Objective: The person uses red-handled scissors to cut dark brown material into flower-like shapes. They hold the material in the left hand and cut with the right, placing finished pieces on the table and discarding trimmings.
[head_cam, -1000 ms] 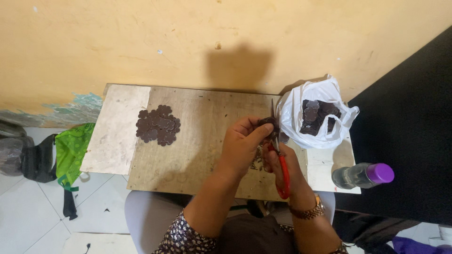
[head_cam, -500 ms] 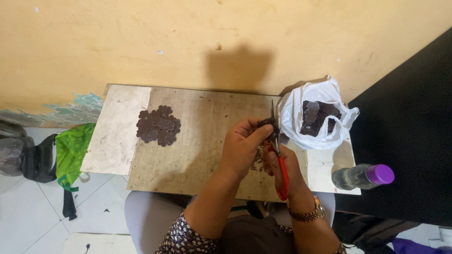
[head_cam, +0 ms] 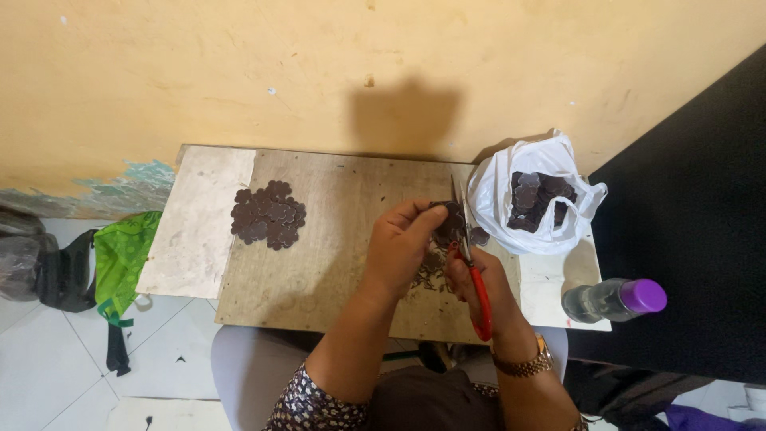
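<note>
My left hand (head_cam: 401, 247) pinches a small dark brown piece (head_cam: 447, 222) over the wooden board (head_cam: 335, 199). My right hand (head_cam: 487, 279) grips red-handled scissors (head_cam: 476, 279), whose blades point away from me and meet that piece. Dark offcuts (head_cam: 427, 271) lie on the board under my hands. A pile of dark flower-shaped cutouts (head_cam: 269, 213) sits on the board's left part. A white plastic bag (head_cam: 495, 191) holding more dark pieces (head_cam: 538, 199) stands at the right.
A clear bottle with a purple cap (head_cam: 613, 299) lies at the board's right edge. A yellow wall (head_cam: 319, 72) rises behind the board. A green bag (head_cam: 124, 263) and a dark bag (head_cam: 56, 275) rest on the tiled floor at left.
My hands and the scissors have barely shifted; the piles and the bag stay where they were.
</note>
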The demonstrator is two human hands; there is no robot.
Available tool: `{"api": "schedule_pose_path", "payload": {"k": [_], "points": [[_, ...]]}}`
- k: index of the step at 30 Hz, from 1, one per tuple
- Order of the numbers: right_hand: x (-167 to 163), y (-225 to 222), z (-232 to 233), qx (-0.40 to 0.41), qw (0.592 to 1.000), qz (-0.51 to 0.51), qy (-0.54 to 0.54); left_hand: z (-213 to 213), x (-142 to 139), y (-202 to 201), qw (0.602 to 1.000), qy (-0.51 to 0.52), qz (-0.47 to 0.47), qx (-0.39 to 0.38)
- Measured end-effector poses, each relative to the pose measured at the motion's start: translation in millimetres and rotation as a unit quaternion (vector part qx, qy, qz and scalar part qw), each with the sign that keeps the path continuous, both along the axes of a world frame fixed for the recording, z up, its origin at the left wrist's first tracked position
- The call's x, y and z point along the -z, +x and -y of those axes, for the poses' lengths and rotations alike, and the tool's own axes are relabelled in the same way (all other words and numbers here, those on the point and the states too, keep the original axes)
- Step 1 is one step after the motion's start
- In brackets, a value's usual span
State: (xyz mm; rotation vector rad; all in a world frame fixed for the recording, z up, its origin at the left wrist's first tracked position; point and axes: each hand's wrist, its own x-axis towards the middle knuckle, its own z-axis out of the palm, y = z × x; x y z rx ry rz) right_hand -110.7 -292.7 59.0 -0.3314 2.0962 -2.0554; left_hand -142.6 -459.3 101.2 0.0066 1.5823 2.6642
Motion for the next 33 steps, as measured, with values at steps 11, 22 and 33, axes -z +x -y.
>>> {"api": "schedule_pose_path", "payload": {"k": [11, 22, 33], "points": [[6.7, 1.8, 1.6, 0.015, 1.0, 0.009, -0.006, -4.6, -3.3, 0.1, 0.999, 0.011, -0.03, 0.017], [6.5, 1.2, 0.3, 0.003, 1.0, 0.015, 0.0, -1.3, -0.4, -1.6, 1.0, 0.005, -0.015, 0.008], [6.4, -0.2, -1.5, -0.007, 1.0, 0.009, 0.017, 5.1, 2.2, -7.4, 1.0, -0.014, 0.002, 0.017]]}}
